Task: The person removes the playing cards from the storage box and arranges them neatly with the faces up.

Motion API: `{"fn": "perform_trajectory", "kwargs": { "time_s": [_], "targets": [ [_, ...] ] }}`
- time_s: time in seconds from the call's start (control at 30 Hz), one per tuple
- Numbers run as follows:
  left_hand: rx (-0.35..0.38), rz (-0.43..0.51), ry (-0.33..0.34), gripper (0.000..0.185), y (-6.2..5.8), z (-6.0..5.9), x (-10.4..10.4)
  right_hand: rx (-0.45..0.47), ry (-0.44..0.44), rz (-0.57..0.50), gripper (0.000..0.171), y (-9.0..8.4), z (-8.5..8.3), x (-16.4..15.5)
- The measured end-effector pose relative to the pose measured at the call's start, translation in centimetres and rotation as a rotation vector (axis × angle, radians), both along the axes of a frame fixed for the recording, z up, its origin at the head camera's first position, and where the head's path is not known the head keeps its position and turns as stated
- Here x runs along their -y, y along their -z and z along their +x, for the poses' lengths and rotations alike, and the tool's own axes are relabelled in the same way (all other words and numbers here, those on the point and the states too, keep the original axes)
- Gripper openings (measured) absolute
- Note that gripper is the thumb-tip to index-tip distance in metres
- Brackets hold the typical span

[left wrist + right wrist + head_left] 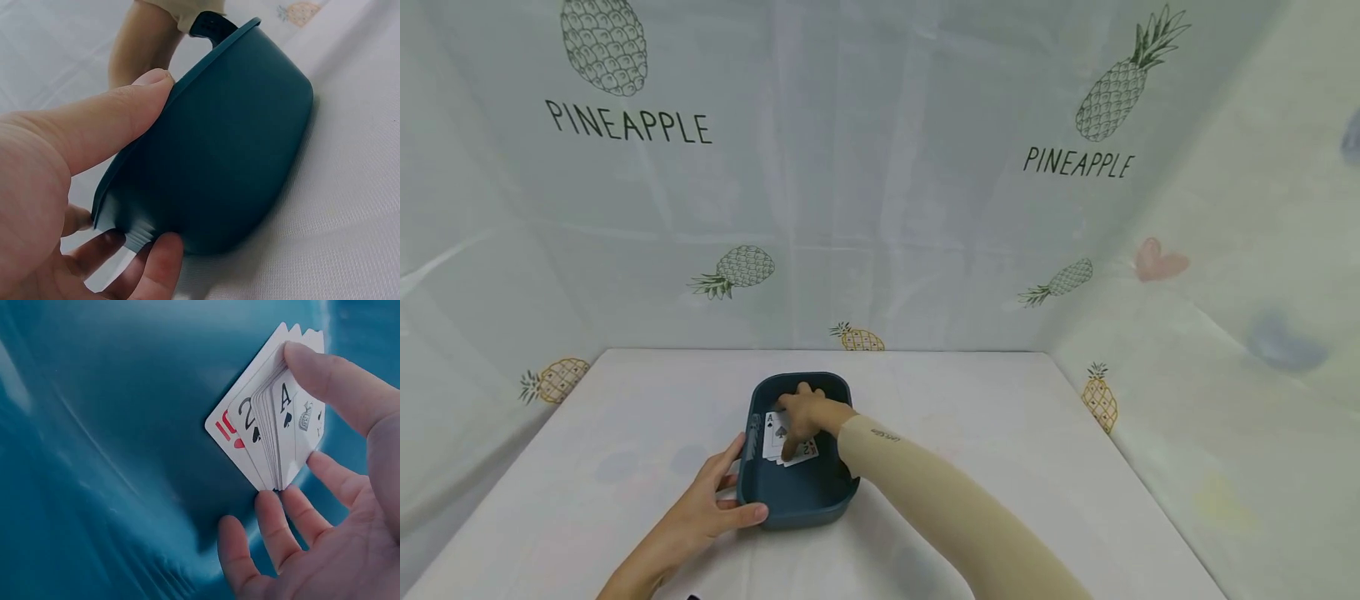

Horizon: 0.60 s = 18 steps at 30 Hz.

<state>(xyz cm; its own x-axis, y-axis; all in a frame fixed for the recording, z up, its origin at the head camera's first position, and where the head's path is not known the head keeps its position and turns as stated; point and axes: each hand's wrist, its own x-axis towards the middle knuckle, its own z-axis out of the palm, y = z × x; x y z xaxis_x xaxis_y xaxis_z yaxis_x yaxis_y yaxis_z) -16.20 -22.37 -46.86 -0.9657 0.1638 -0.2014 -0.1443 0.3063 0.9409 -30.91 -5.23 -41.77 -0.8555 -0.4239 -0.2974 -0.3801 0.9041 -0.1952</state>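
Cards [773, 442] fanned inside dark blue tub [797, 497], left of its middle. Tub's long axis runs front to back. Right hand [805, 417] nearer: directly over the cards, pinching their edges. Left hand [706, 500] grips the tub's near-left side.

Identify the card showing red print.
The ten of hearts, leftmost in the right wrist view; the two of spades and ace of spades show black.

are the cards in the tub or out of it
In: the head view shows the cards inside the tub, its rim all around them, with the right hand gripping them.
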Motion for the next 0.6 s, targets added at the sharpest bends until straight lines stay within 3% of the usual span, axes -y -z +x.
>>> {"fn": "perform_trajectory", "kwargs": {
  "time_s": [0.6],
  "targets": [
    [-0.011, 0.0, -0.008, 0.114, 0.03, 0.25, -0.07, 0.004, -0.026, 0.017, 0.081, -0.65, -0.62, -0.43]
  ]
}}
